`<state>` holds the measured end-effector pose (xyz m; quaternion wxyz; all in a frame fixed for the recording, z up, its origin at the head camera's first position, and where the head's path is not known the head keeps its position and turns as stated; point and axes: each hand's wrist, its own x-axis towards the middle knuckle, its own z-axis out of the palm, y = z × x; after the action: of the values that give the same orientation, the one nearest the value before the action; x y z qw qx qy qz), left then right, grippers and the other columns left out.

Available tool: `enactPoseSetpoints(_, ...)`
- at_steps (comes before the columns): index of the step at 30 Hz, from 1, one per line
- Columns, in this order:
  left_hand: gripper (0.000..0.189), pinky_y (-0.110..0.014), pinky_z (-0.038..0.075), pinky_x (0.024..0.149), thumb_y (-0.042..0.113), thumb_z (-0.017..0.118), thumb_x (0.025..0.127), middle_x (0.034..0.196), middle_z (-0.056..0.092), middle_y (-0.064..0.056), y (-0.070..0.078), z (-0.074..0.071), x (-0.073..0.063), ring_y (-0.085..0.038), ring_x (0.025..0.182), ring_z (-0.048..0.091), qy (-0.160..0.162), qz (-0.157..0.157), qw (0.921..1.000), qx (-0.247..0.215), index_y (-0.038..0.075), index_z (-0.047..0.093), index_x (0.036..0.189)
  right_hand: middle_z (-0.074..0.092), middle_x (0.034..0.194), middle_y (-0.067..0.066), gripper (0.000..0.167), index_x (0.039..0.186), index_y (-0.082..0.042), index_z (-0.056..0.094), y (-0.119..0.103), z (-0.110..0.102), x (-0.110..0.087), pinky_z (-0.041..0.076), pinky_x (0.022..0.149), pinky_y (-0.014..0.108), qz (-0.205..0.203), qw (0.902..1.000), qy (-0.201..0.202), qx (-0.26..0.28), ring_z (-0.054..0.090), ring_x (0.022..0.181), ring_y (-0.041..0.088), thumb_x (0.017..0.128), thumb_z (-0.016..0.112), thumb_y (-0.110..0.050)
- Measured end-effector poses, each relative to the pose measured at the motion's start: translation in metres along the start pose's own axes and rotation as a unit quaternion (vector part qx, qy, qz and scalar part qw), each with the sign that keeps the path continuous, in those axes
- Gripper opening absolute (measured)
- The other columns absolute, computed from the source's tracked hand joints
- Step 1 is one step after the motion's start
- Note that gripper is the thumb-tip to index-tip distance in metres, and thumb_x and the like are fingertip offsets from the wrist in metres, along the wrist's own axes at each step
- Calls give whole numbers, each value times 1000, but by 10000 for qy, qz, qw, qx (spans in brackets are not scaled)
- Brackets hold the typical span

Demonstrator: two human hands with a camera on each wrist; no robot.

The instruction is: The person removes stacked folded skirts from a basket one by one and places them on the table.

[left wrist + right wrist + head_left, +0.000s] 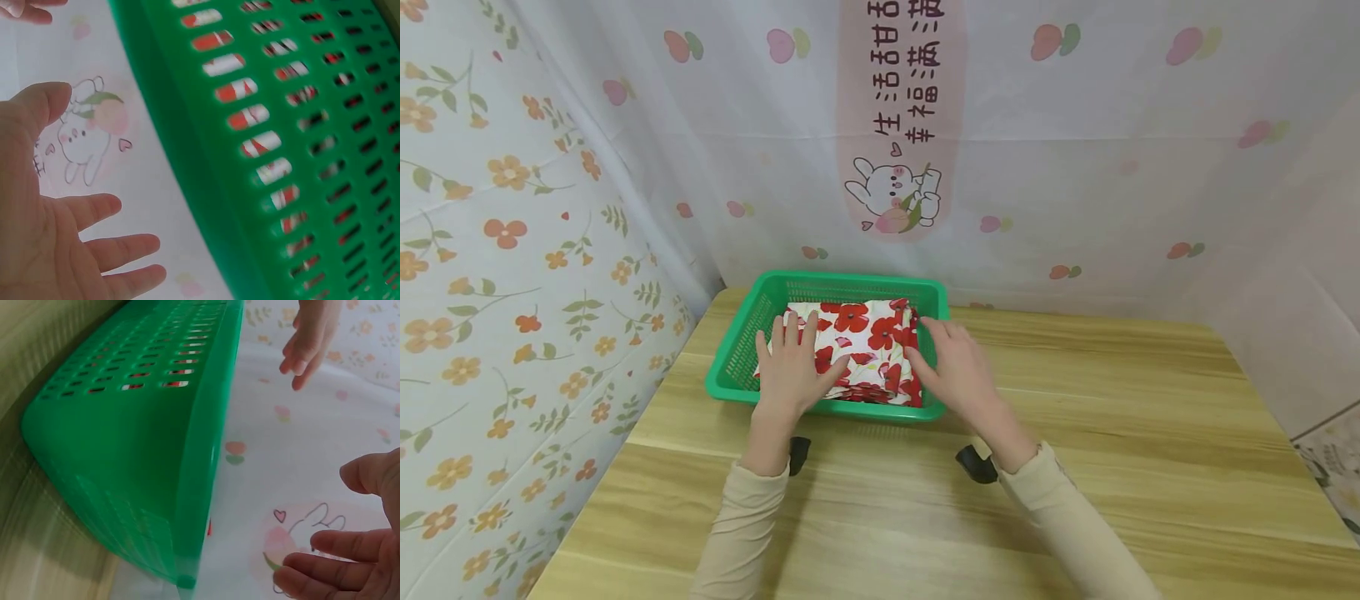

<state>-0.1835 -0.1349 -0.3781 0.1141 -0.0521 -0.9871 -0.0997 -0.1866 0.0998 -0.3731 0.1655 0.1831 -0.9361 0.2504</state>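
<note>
A green plastic basket (741, 337) with slotted sides stands at the back left of the table. Inside it lies folded white cloth (857, 337) printed with red flowers. My left hand (788, 367) hovers over the basket's front left, fingers spread, and hides part of the cloth. Over the front right rim is my right hand (957, 367), its thumb pointing toward the cloth. In the left wrist view, the left hand (69, 231) shows an empty palm above the rim. The right hand (356, 550) likewise holds nothing in the right wrist view.
The wooden table (1112, 450) runs out to the right and front. A flowered curtain (505, 275) hangs along the left, and a printed white curtain (1075, 167) hangs behind the basket. Black wrist pieces (976, 464) sit beneath the forearms.
</note>
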Motion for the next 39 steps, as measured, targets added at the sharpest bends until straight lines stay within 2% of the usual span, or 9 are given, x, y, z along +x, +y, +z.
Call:
enactPoseSetpoints(9, 78, -66, 13, 104, 54, 51, 87, 144, 31, -25, -26, 7, 3, -45, 131, 25, -283, -296, 9976, -556, 4, 32, 143, 59, 120, 21, 47, 125, 6, 53, 2, 10, 10, 47, 90, 45, 395, 9927, -522, 1014, 56, 111, 33, 91, 59, -26)
enactPoseSetpoints(14, 78, -67, 16, 102, 54, 51, 87, 141, 36, -25, -37, 9, 4, -44, 128, 30, -512, -433, 9952, -711, 1, 33, 141, 61, 115, 21, 47, 124, 7, 53, 4, 16, 19, 51, 83, 43, 605, 9855, -864, 1330, 60, 102, 33, 91, 59, -25)
enactPoseSetpoints(17, 76, -66, 21, 101, 51, 52, 87, 138, 39, -26, -42, 11, 5, -44, 125, 35, -580, -515, 9946, -694, -1, 34, 140, 63, 105, 19, 49, 124, 8, 51, 5, 20, 25, 53, 73, 38, 696, 9813, -1104, 1413, 61, 87, 28, 90, 59, -26)
enactPoseSetpoints(21, 71, -66, 26, 99, 42, 54, 88, 135, 44, -27, -49, 12, 6, -44, 122, 40, -715, -755, 9915, -777, -4, 35, 139, 59, 91, 15, 52, 126, 10, 46, 7, 26, 33, 49, 61, 31, 862, 9747, -1460, 1455, 54, 71, 22, 90, 60, -25)
enactPoseSetpoints(23, 69, -65, 29, 97, 38, 55, 88, 132, 46, -28, -52, 13, 7, -44, 119, 44, -823, -893, 9885, -903, -6, 35, 138, 59, 93, 17, 54, 127, 11, 43, 7, 28, 36, 50, 62, 32, 960, 9709, -1621, 1481, 56, 74, 23, 89, 61, -24)
enactPoseSetpoints(28, 68, -58, 41, 90, 34, 53, 89, 128, 49, -31, -59, 14, 10, -44, 114, 49, -1091, -1206, 9768, -1394, -9, 33, 138, 56, 114, 23, 60, 132, 11, 36, 8, 33, 40, 54, 76, 38, 1173, 9612, -1936, 1577, 60, 92, 28, 88, 62, -23)
enactPoseSetpoints(32, 70, -55, 42, 90, 33, 50, 89, 131, 45, -32, -65, 16, 13, -44, 115, 48, -1279, -1522, 9643, -1749, -10, 29, 139, 51, 125, 26, 66, 136, 10, 31, 8, 37, 44, 49, 87, 44, 1363, 9516, -2202, 1656, 56, 106, 33, 89, 61, -25)
enactPoseSetpoints(35, 69, -54, 41, 92, 32, 50, 89, 131, 44, -33, -68, 17, 15, -44, 115, 47, -1344, -1693, 9567, -1947, -12, 29, 138, 43, 136, 25, 71, 140, 8, 25, 9, 41, 47, 42, 97, 47, 1681, 9381, -2375, 1880, 47, 119, 35, 89, 60, -27)
enactPoseSetpoints(39, 64, -52, 40, 94, 27, 51, 88, 129, 44, -34, -73, 17, 18, -44, 112, 47, -1396, -1807, 9508, -2096, -15, 33, 133, 35, 143, 22, 74, 144, 3, 21, 10, 46, 52, 36, 102, 49, 2284, 9116, -2418, 2414, 38, 127, 35, 89, 59, -28)
